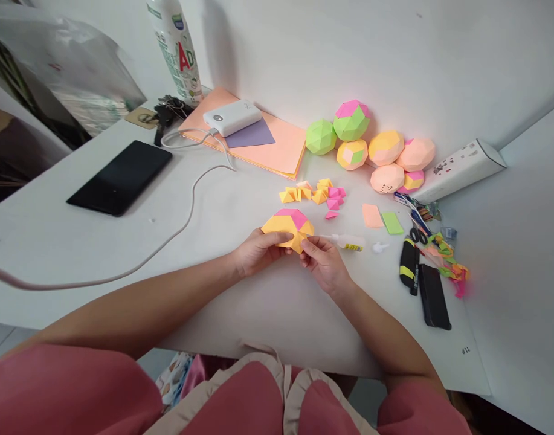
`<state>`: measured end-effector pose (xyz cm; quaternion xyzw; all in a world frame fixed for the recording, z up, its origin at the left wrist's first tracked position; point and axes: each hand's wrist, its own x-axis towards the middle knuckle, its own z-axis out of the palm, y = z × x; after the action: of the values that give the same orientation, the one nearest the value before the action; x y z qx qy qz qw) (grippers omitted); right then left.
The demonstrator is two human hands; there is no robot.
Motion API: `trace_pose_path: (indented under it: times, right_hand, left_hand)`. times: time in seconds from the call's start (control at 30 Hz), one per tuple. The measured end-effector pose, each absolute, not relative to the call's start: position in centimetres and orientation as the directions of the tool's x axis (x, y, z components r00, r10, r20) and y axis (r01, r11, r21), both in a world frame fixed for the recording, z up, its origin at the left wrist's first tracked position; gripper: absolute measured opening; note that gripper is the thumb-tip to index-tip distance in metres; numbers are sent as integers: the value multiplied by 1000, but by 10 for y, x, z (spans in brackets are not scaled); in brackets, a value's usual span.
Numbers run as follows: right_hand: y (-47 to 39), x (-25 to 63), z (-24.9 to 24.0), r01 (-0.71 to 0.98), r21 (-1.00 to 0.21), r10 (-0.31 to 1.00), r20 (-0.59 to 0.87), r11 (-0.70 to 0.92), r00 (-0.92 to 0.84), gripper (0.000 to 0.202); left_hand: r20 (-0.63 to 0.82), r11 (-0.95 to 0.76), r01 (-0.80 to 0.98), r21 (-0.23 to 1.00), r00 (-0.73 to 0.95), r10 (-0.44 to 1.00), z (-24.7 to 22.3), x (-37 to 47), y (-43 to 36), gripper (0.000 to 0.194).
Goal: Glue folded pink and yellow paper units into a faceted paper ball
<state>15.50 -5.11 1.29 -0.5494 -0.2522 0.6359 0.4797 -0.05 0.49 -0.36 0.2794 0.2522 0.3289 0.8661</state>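
A yellow and pink folded-paper shape is held just above the table's middle. My left hand grips its left side, the thumb lying across the yellow paper. On the right, my right hand pinches the shape's lower right edge between thumb and fingers. Behind the shape sit small yellow folded pieces and pink folded pieces. A clear glue bottle with a yellow label lies just beyond my right hand, its tip partly hidden. Its white cap is to the right.
Several paper balls stand along the wall. Peach sheets carry a white power bank, whose cable crosses the left side. A black tablet lies left. Sticky notes, a cutter and a black case lie right.
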Motion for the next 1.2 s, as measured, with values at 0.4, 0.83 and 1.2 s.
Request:
trace_pose_path:
  times: [0.4,0.83,1.2]
  right_hand:
    - [-50,150,13,-319,-876,923,-385,-362,12,19]
    - [-57,141,12,-356,-877,929,-366,-322,60,19]
    - [-53,187,48,467,-864,980,-196,-186,29,23]
  left_hand:
    - [-92,564,-404,721,750,655,-5,1,5,22]
    - [-58,511,-368,777,766,640,-6,1,-3,18]
    - [-229,637,-359,682,723,652,-10,-3,3,8]
